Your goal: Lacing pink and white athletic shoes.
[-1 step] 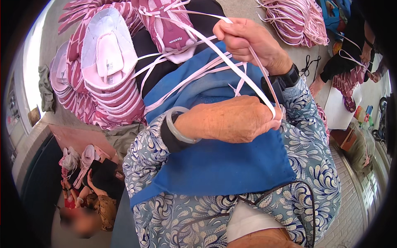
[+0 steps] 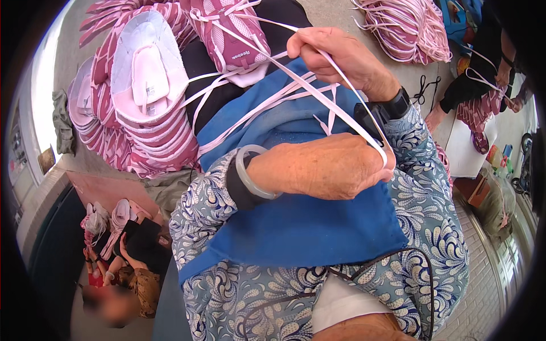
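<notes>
My left hand point(image 2: 327, 166), a pale bangle at its wrist, is closed with the white-pink shoelace point(image 2: 324, 98) looped around its fingers. Above it, my right hand point(image 2: 340, 61) pinches the same lace, its fingertips partly hidden. The lace runs taut from both hands up to a pink shoe upper point(image 2: 232, 34) at the top, over my dark-clad leg. Other loose lace ends lie across the blue apron point(image 2: 307, 227) on my lap.
Left of the shoe stand nested stacks of pink shoe uppers point(image 2: 151, 91). A bundle of laced pink uppers point(image 2: 404, 28) lies on the floor at upper right. Other people work at the right edge and the lower left. A black cord point(image 2: 427, 88) lies near my right wrist.
My left hand has shifted slightly right and down with the lace loop. My right hand has moved a little left, its hold on the lace kept.
</notes>
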Motion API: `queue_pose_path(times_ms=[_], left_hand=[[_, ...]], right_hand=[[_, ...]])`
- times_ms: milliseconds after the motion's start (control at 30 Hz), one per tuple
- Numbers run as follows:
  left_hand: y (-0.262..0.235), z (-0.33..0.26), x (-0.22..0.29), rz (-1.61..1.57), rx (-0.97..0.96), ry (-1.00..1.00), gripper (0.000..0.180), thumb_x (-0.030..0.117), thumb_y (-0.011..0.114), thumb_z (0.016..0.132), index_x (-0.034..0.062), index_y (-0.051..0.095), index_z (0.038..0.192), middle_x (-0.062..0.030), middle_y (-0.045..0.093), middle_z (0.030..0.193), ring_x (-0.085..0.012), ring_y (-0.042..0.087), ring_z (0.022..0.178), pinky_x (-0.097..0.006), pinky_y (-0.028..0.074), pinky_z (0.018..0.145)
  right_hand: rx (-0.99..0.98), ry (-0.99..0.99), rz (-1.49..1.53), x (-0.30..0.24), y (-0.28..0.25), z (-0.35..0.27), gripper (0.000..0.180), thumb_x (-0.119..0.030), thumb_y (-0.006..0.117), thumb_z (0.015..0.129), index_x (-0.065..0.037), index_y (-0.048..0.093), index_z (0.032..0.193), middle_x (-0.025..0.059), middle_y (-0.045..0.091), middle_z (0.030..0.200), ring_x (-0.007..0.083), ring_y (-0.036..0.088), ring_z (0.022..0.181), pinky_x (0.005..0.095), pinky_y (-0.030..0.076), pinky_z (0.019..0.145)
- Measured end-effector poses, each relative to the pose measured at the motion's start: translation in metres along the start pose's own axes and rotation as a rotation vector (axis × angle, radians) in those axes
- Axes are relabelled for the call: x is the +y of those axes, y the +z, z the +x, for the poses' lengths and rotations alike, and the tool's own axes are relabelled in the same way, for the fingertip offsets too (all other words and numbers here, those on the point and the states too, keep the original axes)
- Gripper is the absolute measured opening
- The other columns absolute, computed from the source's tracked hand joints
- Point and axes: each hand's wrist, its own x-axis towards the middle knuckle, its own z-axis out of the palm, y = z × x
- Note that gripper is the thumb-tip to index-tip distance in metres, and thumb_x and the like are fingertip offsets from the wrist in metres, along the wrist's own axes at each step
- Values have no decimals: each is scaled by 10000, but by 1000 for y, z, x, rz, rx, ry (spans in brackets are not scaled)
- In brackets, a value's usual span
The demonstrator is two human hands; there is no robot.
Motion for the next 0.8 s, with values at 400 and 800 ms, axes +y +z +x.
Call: queue_pose_path(times_ms=[400, 800], left_hand=[[8, 16, -6, 127, 18, 106, 185, 145, 513, 886, -13, 521, 790, -183, 564, 729, -347, 569, 670, -386, 452, 607], [-139, -94, -97, 803, 1289, -415, 158, 145, 599, 851, 16, 602, 942, -85, 610, 789, -190, 588, 662, -297, 479, 604]], right_hand=[[-159, -17, 240, 14, 20, 20, 210, -169, 456, 959, 24, 532, 990, -84, 347, 554, -20, 254, 411, 160, 181, 335], [-442, 56, -421, -14, 35, -7, 320, -315, 530, 922, -18, 648, 911, -54, 469, 613, 17, 387, 532, 174, 304, 461]])
